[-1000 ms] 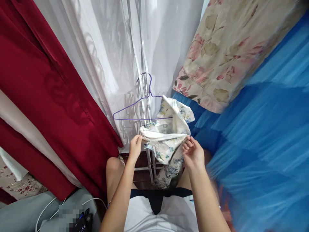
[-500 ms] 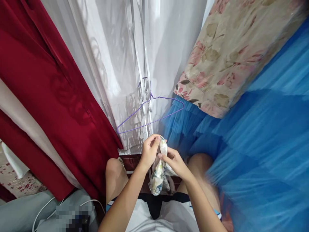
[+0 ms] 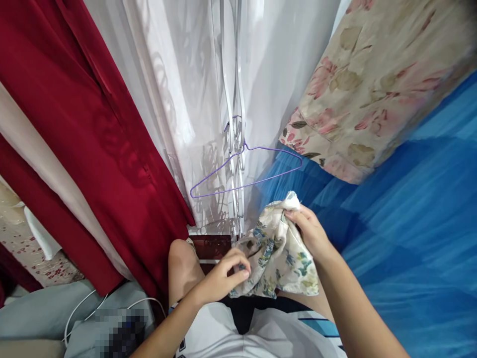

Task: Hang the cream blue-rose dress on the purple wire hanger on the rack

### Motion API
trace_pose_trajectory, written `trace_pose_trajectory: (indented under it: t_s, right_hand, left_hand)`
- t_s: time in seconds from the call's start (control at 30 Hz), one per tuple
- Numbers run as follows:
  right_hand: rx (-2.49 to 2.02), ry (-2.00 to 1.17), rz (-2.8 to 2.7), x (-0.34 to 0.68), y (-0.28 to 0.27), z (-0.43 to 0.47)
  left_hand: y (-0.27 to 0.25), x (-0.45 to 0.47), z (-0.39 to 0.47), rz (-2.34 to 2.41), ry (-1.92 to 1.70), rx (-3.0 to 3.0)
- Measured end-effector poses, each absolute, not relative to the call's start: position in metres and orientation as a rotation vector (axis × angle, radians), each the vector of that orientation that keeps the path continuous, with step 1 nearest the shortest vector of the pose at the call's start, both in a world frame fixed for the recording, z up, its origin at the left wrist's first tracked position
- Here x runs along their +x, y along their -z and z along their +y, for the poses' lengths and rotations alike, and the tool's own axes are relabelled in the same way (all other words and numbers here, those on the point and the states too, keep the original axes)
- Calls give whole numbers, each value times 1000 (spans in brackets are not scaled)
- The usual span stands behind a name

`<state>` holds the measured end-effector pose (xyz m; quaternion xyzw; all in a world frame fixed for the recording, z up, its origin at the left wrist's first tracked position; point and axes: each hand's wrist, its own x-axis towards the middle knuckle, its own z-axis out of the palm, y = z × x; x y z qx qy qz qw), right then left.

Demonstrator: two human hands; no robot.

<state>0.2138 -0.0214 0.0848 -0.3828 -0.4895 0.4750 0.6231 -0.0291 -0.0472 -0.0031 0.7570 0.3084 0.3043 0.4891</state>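
Floral cloth (image 3: 298,263) gathered in the right hand (image 3: 312,229), below the purple hanger (image 3: 257,183)

Head view: the floral cloth, white with blue, green and yellow blooms, hangs crumpled below the right half of the purple hanger and apart from it, in front of the person's lap. Thumb and fingers of the right hand pinch its bunched top, below the hanger's right end; the rest falls in loose folds. Below the hanger's left half, the left hand (image 3: 229,273) is at the cloth's left edge, its fingers curved and thumb set apart from them; whether they grip any fabric, I cannot tell.

Nothing hangs on the hanger; its hook overlaps a narrow white stand (image 3: 225,84). Behind the hanger falls a white curtain (image 3: 283,64). Left of it drapes red fabric (image 3: 122,149); right of it, beige fabric with pink flowers (image 3: 354,99) and, lower down, layered blue tulle (image 3: 417,248). Well below the hanger to the left, a white cable (image 3: 76,314) loops over a grey cushion (image 3: 37,313).
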Motion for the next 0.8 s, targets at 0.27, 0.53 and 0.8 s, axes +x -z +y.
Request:
trace_pose_trajectory:
  t_s: [0.27, 0.53, 0.8]
  right_hand:
    - [-830, -1319, -1310, 204, -111, -43]
    - [-923, -1037, -1166, 255, -125, -7]
    - [-1069, -520, -1683, 236, -104, 81]
  left_hand:
    - [3, -10, -53, 662, -874, 1673]
    - [15, -68, -19, 1018, -791, 1977]
    - [-87, -171, 80, 1272, -934, 2576]
